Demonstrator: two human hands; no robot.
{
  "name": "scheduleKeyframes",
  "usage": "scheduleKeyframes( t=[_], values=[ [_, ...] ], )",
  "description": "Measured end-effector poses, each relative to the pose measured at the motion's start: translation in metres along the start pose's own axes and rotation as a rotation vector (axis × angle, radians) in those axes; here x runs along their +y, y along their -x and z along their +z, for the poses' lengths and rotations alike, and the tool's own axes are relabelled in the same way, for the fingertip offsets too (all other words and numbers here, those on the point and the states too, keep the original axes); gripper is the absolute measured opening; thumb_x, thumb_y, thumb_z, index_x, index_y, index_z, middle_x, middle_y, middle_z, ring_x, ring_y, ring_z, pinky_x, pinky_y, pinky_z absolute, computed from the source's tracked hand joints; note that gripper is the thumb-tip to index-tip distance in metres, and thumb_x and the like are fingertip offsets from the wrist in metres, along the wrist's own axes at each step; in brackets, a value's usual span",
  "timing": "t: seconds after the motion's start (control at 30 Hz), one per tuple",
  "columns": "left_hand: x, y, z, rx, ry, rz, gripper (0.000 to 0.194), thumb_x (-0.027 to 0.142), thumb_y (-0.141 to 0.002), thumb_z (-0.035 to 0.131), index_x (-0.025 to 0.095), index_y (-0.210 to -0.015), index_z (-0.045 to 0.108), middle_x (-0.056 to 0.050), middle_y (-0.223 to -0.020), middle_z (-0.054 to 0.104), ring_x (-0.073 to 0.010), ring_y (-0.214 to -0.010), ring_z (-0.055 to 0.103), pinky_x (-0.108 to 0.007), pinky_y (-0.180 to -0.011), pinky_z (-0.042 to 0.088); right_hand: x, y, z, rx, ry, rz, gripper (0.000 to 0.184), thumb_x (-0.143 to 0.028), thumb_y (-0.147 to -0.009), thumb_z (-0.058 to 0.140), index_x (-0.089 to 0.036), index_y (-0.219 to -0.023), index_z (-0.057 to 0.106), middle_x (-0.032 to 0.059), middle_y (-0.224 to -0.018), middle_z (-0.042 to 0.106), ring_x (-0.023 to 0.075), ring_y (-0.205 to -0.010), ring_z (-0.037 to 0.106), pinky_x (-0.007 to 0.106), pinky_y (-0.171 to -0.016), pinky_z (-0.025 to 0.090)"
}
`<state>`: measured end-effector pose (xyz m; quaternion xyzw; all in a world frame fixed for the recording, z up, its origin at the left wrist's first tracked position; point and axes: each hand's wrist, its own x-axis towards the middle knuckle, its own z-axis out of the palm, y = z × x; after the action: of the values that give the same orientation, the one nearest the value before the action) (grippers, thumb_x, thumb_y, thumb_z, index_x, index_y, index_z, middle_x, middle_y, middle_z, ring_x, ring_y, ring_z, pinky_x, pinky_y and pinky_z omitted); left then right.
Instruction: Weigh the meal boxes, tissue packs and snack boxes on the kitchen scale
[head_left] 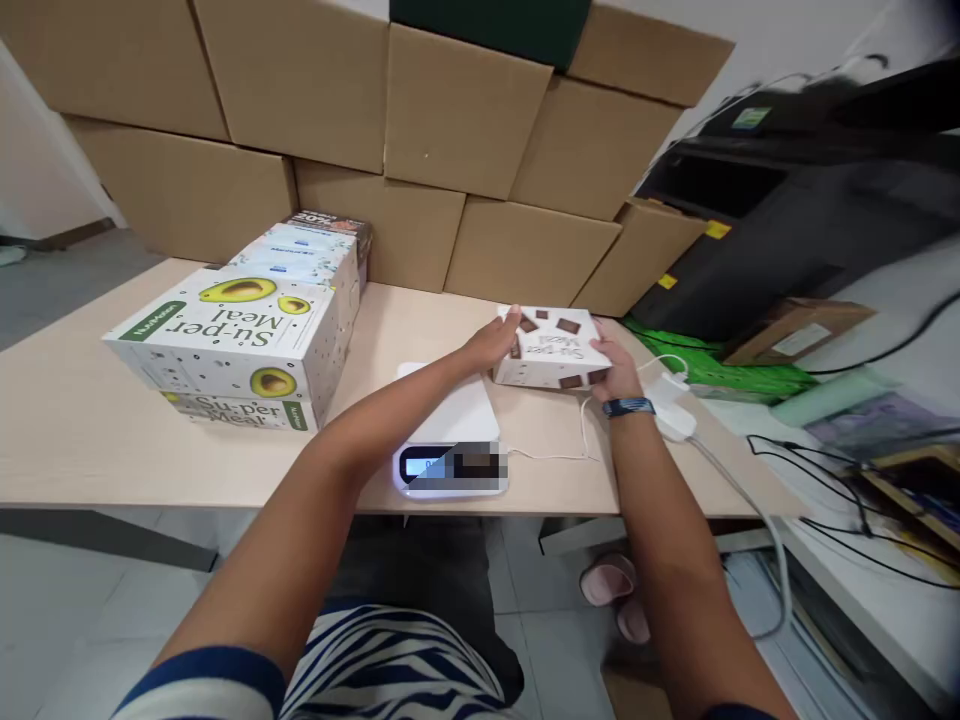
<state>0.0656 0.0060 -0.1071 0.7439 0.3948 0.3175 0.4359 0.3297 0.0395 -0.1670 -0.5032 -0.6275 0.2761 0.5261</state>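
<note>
Right of the scale point(454, 410), a box point(551, 352) printed "Su-per Meal", upside down to the camera, is clasped at opposite ends by left hand point(491, 345) and right hand point(616, 368), both closed firmly round it; whether the table point(67, 430) is touched can't be told. Left forearm point(405, 405) is angled across the scale; right arm point(660, 520) is stretched forward. "Su-per Meal" is also printed on avocado boxes point(225, 362), left.

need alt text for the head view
A person's left hand and right hand hold a white box with brown squares, just right of a white digital scale on a light-coloured table. Avocado-print boxes stand on the left; brown cartons line the back.
</note>
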Motion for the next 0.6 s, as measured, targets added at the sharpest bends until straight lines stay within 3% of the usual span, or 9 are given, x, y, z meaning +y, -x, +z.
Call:
scheduleKeyframes(
  t=[0.1, 0.17, 0.2, 0.33, 0.47, 0.53, 0.6],
  values=[
    [0.007, 0.028, -0.009, 0.002, -0.161, -0.093, 0.099, 0.072, -0.105, 0.037, -0.002, -0.170, 0.030, -0.032, -0.180, 0.031, -0.0466, -0.172, 0.031, -0.063, -0.142, 0.024, -0.004, 0.005, 0.003, 0.099, 0.209, 0.079, 0.107, -0.057, -0.078, 0.060, -0.013, -0.172, 0.036, 0.0235, -0.174, 0.045, 0.0423, -0.167, 0.041, 0.069, -0.134, 0.039],
    [0.006, 0.062, -0.016, -0.014, -0.322, -0.031, 0.100, 0.059, -0.101, 0.054, -0.001, -0.175, 0.020, -0.028, -0.186, 0.017, -0.0444, -0.176, 0.023, -0.060, -0.146, 0.016, -0.016, 0.012, 0.011, 0.129, 0.380, 0.036, 0.105, -0.056, -0.084, 0.062, -0.014, -0.176, 0.031, 0.0207, -0.184, 0.026, 0.0408, -0.176, 0.018, 0.071, -0.141, 0.022],
    [0.003, 0.081, -0.020, -0.039, -0.423, 0.032, 0.100, 0.054, -0.101, 0.057, 0.001, -0.176, 0.018, -0.025, -0.187, 0.015, -0.0415, -0.177, 0.022, -0.058, -0.147, 0.014, -0.024, 0.015, 0.018, 0.087, 0.515, -0.013, 0.100, -0.057, -0.091, 0.058, -0.013, -0.176, 0.031, 0.0197, -0.186, 0.021, 0.0400, -0.177, 0.014, 0.071, -0.142, 0.019],
    [-0.022, 0.158, -0.039, -0.163, -0.635, 0.230, 0.092, 0.062, -0.108, 0.045, 0.007, -0.177, 0.020, -0.022, -0.187, 0.019, -0.0338, -0.178, 0.022, -0.056, -0.148, 0.020, -0.045, 0.013, 0.064, -0.292, 1.054, -0.190, 0.085, -0.065, -0.104, 0.046, -0.014, -0.172, 0.040, 0.0224, -0.180, 0.035, 0.0444, -0.169, 0.034, 0.073, -0.137, 0.029],
    [-0.061, 0.203, -0.067, -0.081, -0.610, 0.350, 0.083, 0.066, -0.113, 0.035, 0.019, -0.179, 0.021, -0.019, -0.186, 0.025, -0.0312, -0.177, 0.026, -0.056, -0.147, 0.028, -0.042, -0.034, 0.107, -0.403, 1.085, -0.256, 0.092, -0.065, -0.098, 0.066, -0.012, -0.170, 0.044, 0.0224, -0.179, 0.037, 0.0460, -0.166, 0.039, 0.069, -0.137, 0.031],
    [-0.077, 0.212, -0.080, -0.005, -0.610, 0.438, 0.076, 0.061, -0.114, 0.039, 0.029, -0.179, 0.018, -0.015, -0.186, 0.028, -0.0301, -0.176, 0.029, -0.056, -0.146, 0.032, -0.034, -0.066, 0.118, -0.439, 1.061, -0.276, 0.091, -0.061, -0.097, 0.069, -0.012, -0.171, 0.045, 0.0197, -0.180, 0.036, 0.0429, -0.167, 0.039, 0.065, -0.139, 0.032],
    [-0.088, 0.216, -0.088, 0.070, -0.612, 0.433, 0.074, 0.057, -0.114, 0.042, 0.035, -0.179, 0.015, -0.012, -0.187, 0.027, -0.0300, -0.176, 0.030, -0.056, -0.143, 0.038, -0.026, -0.095, 0.125, -0.452, 1.044, -0.295, 0.092, -0.058, -0.097, 0.070, -0.011, -0.171, 0.043, 0.0189, -0.180, 0.036, 0.0410, -0.168, 0.038, 0.064, -0.139, 0.032]
  ],
)
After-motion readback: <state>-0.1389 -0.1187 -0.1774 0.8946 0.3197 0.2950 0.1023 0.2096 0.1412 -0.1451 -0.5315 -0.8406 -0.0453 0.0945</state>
